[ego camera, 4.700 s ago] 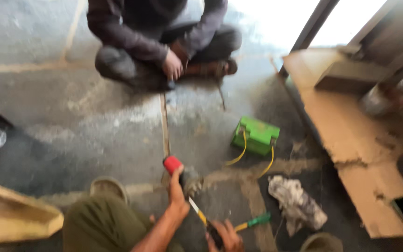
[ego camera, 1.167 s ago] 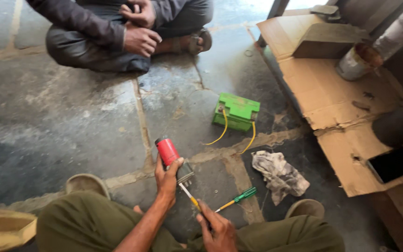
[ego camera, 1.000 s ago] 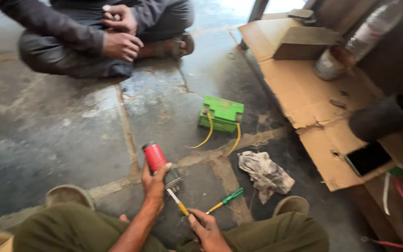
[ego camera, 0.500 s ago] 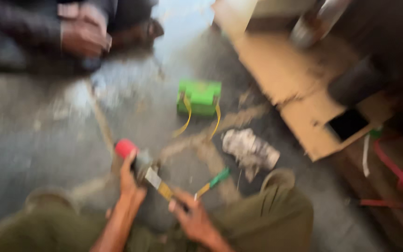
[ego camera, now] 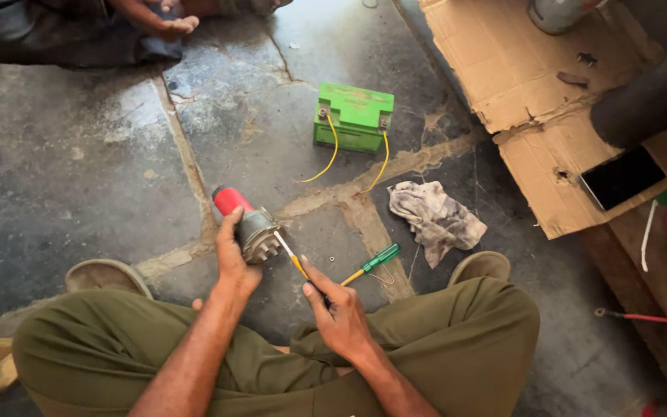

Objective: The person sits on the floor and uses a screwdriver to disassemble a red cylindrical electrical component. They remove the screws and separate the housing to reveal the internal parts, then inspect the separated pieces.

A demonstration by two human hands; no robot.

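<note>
Small motor [ego camera: 247,222], red cap at one end and grey metal housing at the other, sits low over the stone floor [ego camera: 79,177] just ahead of the person's crossed legs. Left hand [ego camera: 233,259] wraps around its body, fingers closed on it, holding it tilted with the red end pointing away. Right hand [ego camera: 337,309] grips a yellow-handled screwdriver [ego camera: 291,257], its tip at the grey end of the motor. A green-handled screwdriver [ego camera: 370,262] lies on the floor just beside the right hand. A crumpled grey rag [ego camera: 435,218] lies near it, further right. Green battery [ego camera: 353,117] stands farther out, two yellow wires [ego camera: 332,154] trailing from it toward the motor. Flattened cardboard [ego camera: 519,93] at far right, with a dark phone [ego camera: 621,177] on it. Another person's hand [ego camera: 165,23] shows at the top edge, well apart.
</note>
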